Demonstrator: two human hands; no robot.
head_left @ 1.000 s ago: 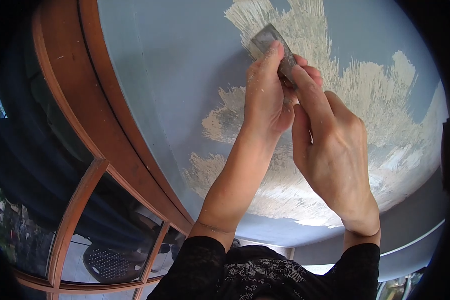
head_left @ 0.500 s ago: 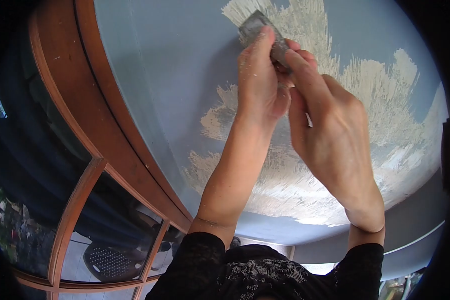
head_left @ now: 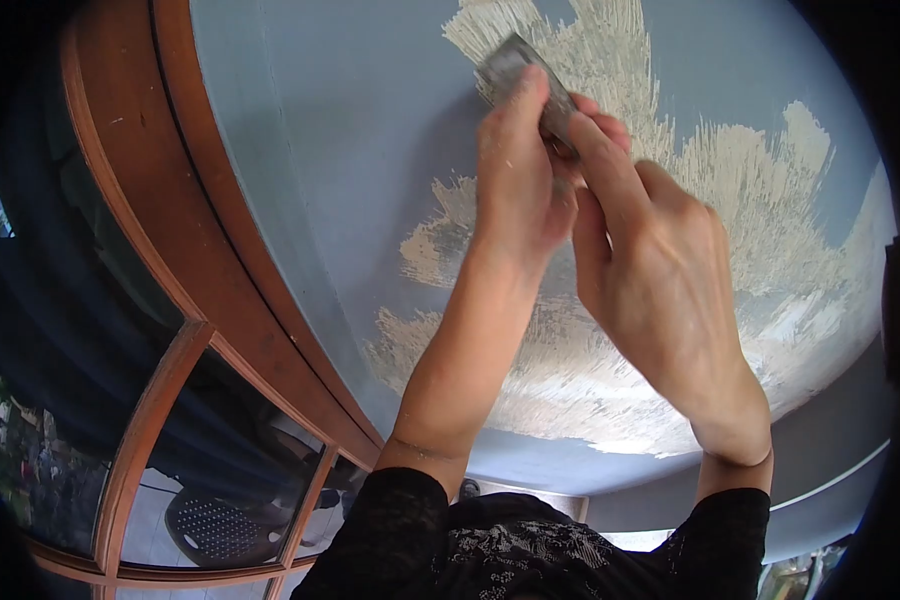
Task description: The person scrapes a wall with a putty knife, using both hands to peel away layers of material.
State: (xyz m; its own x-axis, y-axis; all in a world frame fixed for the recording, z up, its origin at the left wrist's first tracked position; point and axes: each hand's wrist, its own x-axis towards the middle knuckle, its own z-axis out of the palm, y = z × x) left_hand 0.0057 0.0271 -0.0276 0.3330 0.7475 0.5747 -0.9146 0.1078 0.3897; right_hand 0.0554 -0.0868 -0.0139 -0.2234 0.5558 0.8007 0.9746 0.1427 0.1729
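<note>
A flat grey metal scraper (head_left: 510, 62) is gripped in both hands against the wall (head_left: 320, 150). My left hand (head_left: 515, 170) closes on it from the left, thumb lying along its face. From the right, my right hand (head_left: 660, 260) grips its lower end, fingers closed around the edge. Part of the scraper is covered by my fingers, so I cannot see a handle. The wall has blue-grey paint and a large rough beige patch (head_left: 760, 190) with ragged, streaky edges. Small pale flecks stick to my left hand and forearm.
At the left, a brown wooden frame (head_left: 150, 120) with glass panes (head_left: 210, 420) runs beside the wall. A dark perforated seat (head_left: 220, 525) shows through the glass. A grey curved surface (head_left: 840, 440) lies at the lower right.
Both hands and the scraper have shifted slightly down along the wall. The grip looks the same.
</note>
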